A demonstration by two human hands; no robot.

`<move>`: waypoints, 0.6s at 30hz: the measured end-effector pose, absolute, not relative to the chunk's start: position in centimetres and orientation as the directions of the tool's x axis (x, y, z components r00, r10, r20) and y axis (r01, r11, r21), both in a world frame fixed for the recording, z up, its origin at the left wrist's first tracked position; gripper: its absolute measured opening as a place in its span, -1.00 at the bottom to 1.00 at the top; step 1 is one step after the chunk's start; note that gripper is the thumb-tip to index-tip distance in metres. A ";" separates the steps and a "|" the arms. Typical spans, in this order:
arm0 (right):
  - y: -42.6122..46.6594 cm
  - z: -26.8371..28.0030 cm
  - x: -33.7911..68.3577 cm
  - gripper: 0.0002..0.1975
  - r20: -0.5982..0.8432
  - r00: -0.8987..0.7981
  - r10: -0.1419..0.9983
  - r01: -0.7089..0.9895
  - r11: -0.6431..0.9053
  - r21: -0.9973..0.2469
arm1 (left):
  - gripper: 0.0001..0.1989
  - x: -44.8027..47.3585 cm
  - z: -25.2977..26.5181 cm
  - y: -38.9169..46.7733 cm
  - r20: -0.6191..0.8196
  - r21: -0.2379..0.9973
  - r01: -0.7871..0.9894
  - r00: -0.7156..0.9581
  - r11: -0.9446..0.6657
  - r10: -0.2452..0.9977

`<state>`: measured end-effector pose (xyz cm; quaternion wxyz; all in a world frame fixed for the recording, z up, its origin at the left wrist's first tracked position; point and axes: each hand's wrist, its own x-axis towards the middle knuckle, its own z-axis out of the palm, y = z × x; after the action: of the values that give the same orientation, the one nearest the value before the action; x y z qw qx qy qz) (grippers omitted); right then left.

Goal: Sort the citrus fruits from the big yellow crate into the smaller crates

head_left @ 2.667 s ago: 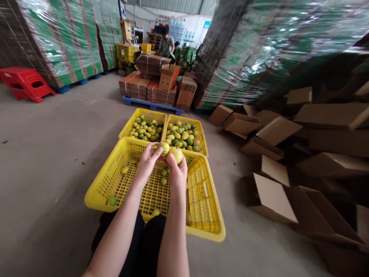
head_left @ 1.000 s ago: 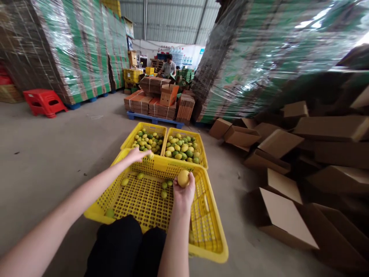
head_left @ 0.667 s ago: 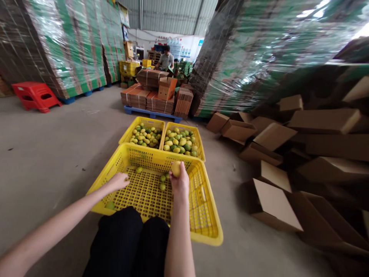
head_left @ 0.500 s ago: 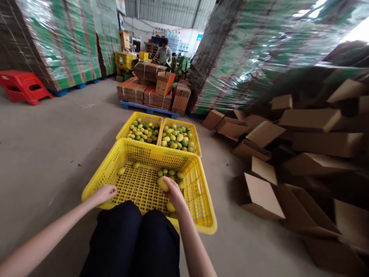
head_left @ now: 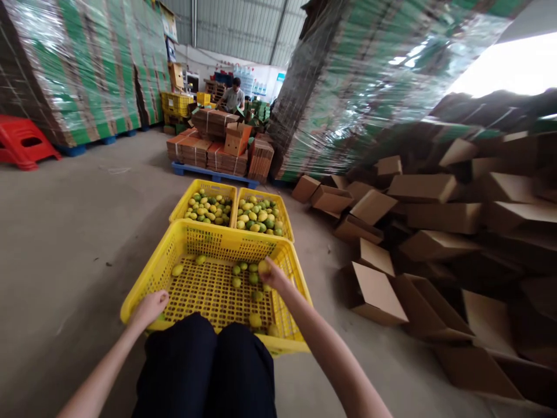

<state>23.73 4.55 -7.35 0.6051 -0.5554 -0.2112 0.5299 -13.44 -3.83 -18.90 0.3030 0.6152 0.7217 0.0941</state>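
Note:
A large yellow plastic crate (head_left: 235, 237) with a perforated floor stands in front of my knees. My right hand (head_left: 273, 275) is inside its right half, fingers closed on a yellow lemon (head_left: 263, 267). Green lemons (head_left: 253, 278) lie close beside that hand, and a yellower lemon (head_left: 255, 320) is nearer to me. Two more lie at the far left, one of them a yellow lemon (head_left: 177, 270). At the crate's near left corner is my left hand (head_left: 152, 305), its fingers curled; what they hold, if anything, is hidden.
Two yellow crates full of lemons, a left crate (head_left: 180, 200) and a right crate (head_left: 285, 217), stand just beyond. Behind them a blue pallet (head_left: 213, 173) bears flattened cartons. Open cardboard boxes (head_left: 378, 290) are heaped at right. A red stool (head_left: 28, 142) stands left; a person (head_left: 234, 97) is far back.
My right hand has moved right and farther away within the crate, with the yellow lemon. My left hand stays by the near left corner. The whole view has shifted slightly.

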 end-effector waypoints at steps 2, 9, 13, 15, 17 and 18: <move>8.5 -4.4 25.6 -0.71 -0.333 0.365 0.870 -0.345 -0.206 -0.916 | -0.83 -13.4 -18.8 -3.8 -0.318 0.498 0.841 -0.049 0.211 0.947; 8.9 -4.4 30.0 -0.84 -0.318 0.360 0.877 0.057 -0.361 -0.931 | -0.77 -13.2 -18.8 -4.0 -0.333 0.461 0.864 -0.043 0.202 0.942; 3.3 -9.3 30.8 -0.90 -0.432 0.269 0.861 0.357 -0.506 -0.785 | -0.78 -13.3 -18.9 -4.0 -0.347 0.461 0.860 -0.051 0.218 0.936; 1.5 -11.3 31.3 -0.92 -0.500 0.222 0.837 0.497 -0.539 -0.680 | -0.78 -13.3 -18.7 -4.1 -0.346 0.467 0.857 -0.047 0.216 0.937; 0.7 -12.8 31.6 -0.80 -0.562 0.171 0.810 0.619 -0.532 -0.579 | -0.78 -13.3 -18.4 -4.2 -0.336 0.473 0.854 -0.051 0.216 0.940; 0.6 -13.5 31.7 -0.73 -0.586 0.143 0.797 0.670 -0.514 -0.535 | -0.77 -13.3 -18.2 -4.3 -0.329 0.475 0.852 -0.059 0.220 0.942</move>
<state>31.71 0.61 -13.49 0.0726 -0.7526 -0.4875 0.4367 -13.31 -4.26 -18.16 0.2933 0.6199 0.7237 0.0769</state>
